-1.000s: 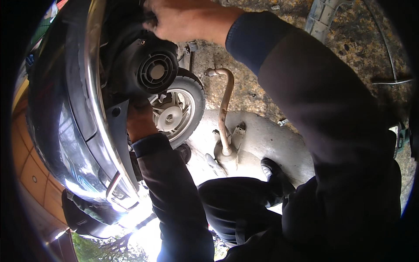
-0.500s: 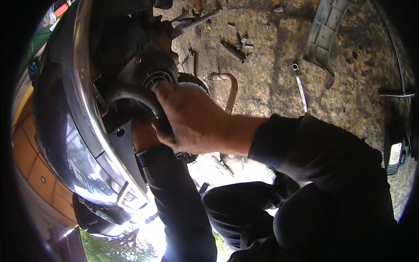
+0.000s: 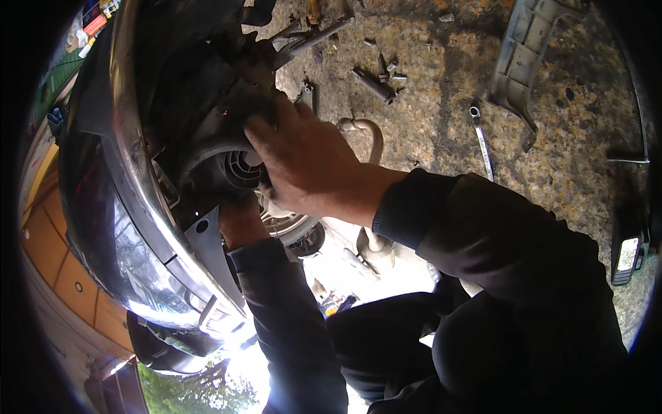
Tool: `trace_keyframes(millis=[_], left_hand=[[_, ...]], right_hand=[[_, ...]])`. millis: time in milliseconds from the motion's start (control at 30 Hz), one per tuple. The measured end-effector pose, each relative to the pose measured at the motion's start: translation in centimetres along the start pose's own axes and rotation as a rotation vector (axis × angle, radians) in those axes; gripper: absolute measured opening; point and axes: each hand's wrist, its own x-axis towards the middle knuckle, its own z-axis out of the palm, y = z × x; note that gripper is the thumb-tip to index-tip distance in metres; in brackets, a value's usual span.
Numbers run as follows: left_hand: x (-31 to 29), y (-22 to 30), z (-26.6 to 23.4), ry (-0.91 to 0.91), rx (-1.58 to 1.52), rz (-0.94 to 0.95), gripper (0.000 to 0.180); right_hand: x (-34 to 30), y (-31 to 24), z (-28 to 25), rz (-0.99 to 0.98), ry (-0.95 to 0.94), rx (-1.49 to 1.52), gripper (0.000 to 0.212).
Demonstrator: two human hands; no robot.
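My right hand (image 3: 314, 155) reaches in from the right, its fingers apart and curved over the edge of a black round part with a ringed grille (image 3: 243, 167). Below it, my left hand (image 3: 245, 219) goes in under the same part, and its fingers are hidden. A dark ribbed hose (image 3: 214, 148) bends along the upper left of the grille. All this sits inside the dark underside of a vehicle with a glossy black panel (image 3: 103, 228) and a chrome trim strip (image 3: 148, 200). A spoked wheel (image 3: 286, 224) shows just beyond my hands.
On the stained ground lie a ring spanner (image 3: 481, 143), a grey plastic trim piece (image 3: 520, 58), a dark metal rod (image 3: 372, 86) and several small parts. A curved pipe (image 3: 372, 138) rises beside my right wrist. A black box-like object (image 3: 625, 259) lies at the far right.
My right hand has shifted slightly up, its fingers spreading from a tighter grip. The ringed grille now shows lower, between my hands, and the spoked wheel has come into sight.
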Motion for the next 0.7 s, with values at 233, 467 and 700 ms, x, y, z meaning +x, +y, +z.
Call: trace_keyframes(millis=[233,467,700], left_hand=[[-1.6,0.5,-0.6,0.001,-0.069,-0.008,0.038],[-3.6,0.7,-0.1,0.033,-0.162,0.032,0.035],[-2.5,0.2,-0.3,0.086,-0.005,0.068,0.021]], right_hand=[[0.4,0.2,0.9,0.068,-0.074,0.250,0.044],[-0.2,0.2,0.5,-0.023,-0.014,0.312,0.046],[1.4,-0.1,1.3,-0.042,0.100,0.199,0.054]])
